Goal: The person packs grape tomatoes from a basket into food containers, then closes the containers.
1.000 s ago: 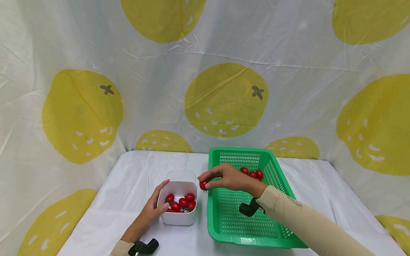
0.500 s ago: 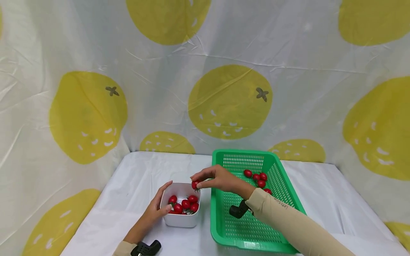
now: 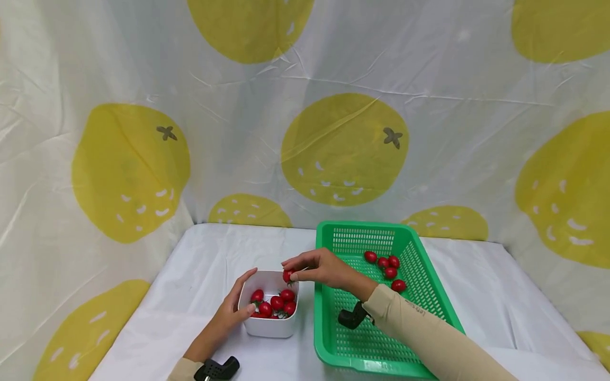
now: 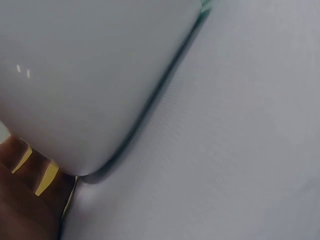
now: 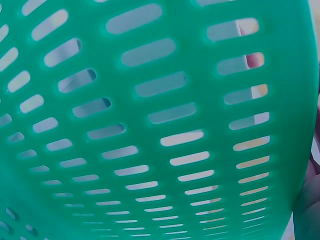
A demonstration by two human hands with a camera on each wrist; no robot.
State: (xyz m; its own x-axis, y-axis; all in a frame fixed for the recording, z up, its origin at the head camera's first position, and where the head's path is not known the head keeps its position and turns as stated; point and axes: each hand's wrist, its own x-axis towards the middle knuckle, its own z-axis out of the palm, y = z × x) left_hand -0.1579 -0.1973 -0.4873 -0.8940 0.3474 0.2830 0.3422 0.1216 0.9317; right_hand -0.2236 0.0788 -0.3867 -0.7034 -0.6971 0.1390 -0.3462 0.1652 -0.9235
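Observation:
My left hand (image 3: 227, 313) grips a small white square container (image 3: 270, 329), its thumb over the front rim and its fingers along the left side. In the left wrist view, fingers (image 4: 30, 175) curve against the container's smooth wall (image 4: 100, 80). Several red cherry tomatoes (image 3: 277, 302) with green stems lie inside. Above the container's back right corner, my right hand (image 3: 323, 269) pinches one cherry tomato (image 3: 287, 275) between thumb and fingertips. Only a sliver of that hand (image 5: 311, 200) shows at the edge of the right wrist view.
A green slotted plastic basket (image 3: 352, 364) stands right of the container, under my right forearm. Several cherry tomatoes (image 3: 391, 273) lie toward its back right. The basket's wall (image 5: 150, 115) fills most of the right wrist view. White cloth (image 3: 157, 338) covers the table; a lemon-printed curtain (image 3: 238, 137) hangs behind.
My right hand has carried the cherry tomato left, from the basket's left rim to over the white container, and is nearly still over the last half second. My left hand keeps its grip.

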